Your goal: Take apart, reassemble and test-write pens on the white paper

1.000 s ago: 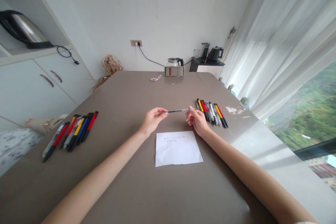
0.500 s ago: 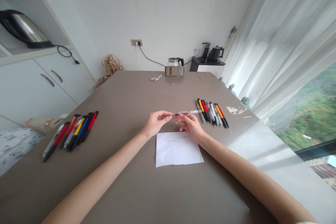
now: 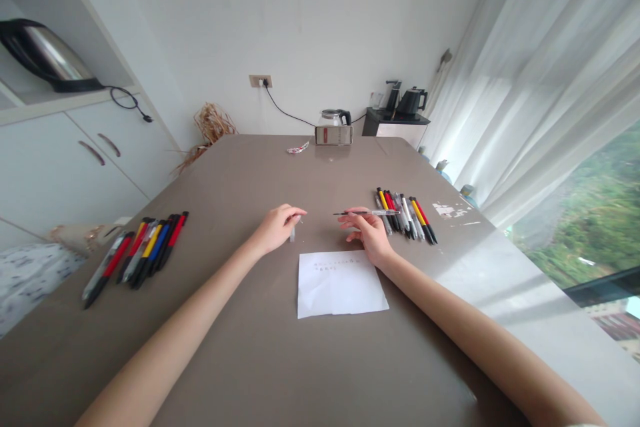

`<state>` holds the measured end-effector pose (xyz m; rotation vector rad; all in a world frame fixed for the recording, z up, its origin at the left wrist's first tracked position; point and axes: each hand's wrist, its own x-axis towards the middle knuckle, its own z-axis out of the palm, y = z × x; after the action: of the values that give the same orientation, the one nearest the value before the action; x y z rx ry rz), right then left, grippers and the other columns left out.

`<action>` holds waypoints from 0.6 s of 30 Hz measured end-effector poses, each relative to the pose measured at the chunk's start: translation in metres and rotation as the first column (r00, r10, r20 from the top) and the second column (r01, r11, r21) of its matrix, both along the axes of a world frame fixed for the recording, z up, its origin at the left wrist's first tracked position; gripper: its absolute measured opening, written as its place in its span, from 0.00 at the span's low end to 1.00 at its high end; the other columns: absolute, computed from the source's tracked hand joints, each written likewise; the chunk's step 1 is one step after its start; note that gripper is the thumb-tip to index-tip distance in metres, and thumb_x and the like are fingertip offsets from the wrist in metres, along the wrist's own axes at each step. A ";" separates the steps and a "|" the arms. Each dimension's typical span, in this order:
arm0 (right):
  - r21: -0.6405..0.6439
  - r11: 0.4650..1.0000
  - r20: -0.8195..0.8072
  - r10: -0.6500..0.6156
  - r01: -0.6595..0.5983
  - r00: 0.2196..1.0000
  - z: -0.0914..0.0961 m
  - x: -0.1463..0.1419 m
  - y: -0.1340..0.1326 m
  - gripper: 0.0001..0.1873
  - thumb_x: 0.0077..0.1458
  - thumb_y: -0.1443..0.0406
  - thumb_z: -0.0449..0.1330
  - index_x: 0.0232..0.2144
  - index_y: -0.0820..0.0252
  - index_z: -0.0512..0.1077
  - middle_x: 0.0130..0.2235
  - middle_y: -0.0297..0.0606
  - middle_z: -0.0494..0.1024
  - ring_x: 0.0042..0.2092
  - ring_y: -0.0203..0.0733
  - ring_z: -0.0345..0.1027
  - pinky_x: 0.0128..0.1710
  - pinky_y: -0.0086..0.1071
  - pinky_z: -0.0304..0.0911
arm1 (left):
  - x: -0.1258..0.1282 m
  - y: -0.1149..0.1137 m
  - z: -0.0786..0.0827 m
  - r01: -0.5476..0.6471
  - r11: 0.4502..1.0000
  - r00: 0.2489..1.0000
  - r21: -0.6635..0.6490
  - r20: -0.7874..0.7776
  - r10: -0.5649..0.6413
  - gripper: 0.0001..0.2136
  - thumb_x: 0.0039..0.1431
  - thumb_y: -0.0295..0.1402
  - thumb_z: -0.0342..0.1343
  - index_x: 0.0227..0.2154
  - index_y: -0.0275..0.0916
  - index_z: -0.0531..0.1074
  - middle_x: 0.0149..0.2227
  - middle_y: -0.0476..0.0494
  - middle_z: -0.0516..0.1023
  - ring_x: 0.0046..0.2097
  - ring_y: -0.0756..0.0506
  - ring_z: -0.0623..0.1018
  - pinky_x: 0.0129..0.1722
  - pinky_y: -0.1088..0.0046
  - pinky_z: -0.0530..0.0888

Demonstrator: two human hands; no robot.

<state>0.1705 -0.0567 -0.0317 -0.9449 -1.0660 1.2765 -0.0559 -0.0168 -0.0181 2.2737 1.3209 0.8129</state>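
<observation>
In my right hand [image 3: 367, 230] is a slim clear pen [image 3: 385, 213], pinched near its middle and lying roughly level. A thin dark refill sticks out of its left end. My left hand [image 3: 280, 227] is apart from it, thumb and forefinger pressed together. A short clear tube-like piece [image 3: 293, 234] shows just beneath those fingers, partly hidden; it looks gripped by them. Below and between my hands lies a white paper sheet [image 3: 340, 290] with faint handwriting near its top edge. The pen's right end overlaps a row of pens [image 3: 407, 217] behind it.
More pens [image 3: 137, 250] in red, yellow, blue and clear lie at the left of the brown table [image 3: 240, 360]. A phone [image 3: 333, 136] stands before a glass pot [image 3: 331, 117] at the far edge, beside a small wrapper [image 3: 298, 148].
My left hand has drawn away leftward from the pen, and the thin dark refill at the pen's left end is now bare. My right hand has shifted slightly right, still with the pen.
</observation>
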 end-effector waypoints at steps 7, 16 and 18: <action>0.023 1.000 0.008 -0.013 0.012 1.000 -0.002 0.001 -0.001 0.10 0.45 0.62 0.55 0.32 0.60 0.67 0.30 0.38 0.74 0.31 0.37 0.68 0.20 0.24 0.62 | 0.005 -0.004 -0.006 0.033 0.999 0.987 0.015 -0.156 -0.030 0.07 0.52 0.35 0.47 0.30 0.40 0.68 0.29 0.48 0.72 0.34 0.48 0.69 0.35 0.71 0.65; 0.039 0.998 0.009 -0.045 0.045 0.999 0.001 0.000 -0.003 0.09 0.43 0.64 0.54 0.30 0.60 0.67 0.27 0.36 0.73 0.29 0.36 0.67 0.20 0.25 0.61 | 0.007 -0.008 -0.003 0.042 0.997 0.977 0.070 -0.211 -0.026 0.08 0.53 0.33 0.45 0.27 0.40 0.69 0.29 0.47 0.72 0.35 0.47 0.68 0.36 0.70 0.64; 0.053 0.998 0.004 -0.046 0.045 0.999 0.001 0.000 -0.003 0.09 0.42 0.65 0.54 0.30 0.60 0.68 0.27 0.36 0.73 0.29 0.36 0.67 0.20 0.25 0.61 | 0.008 -0.010 -0.001 0.036 0.997 0.980 0.071 -0.195 -0.022 0.08 0.53 0.34 0.45 0.27 0.40 0.69 0.29 0.47 0.72 0.35 0.47 0.68 0.36 0.70 0.64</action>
<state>0.1702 -0.0597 -0.0310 -0.9277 -1.0711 1.2039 -0.0475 -0.0263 -0.0196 2.4782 1.3574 0.6532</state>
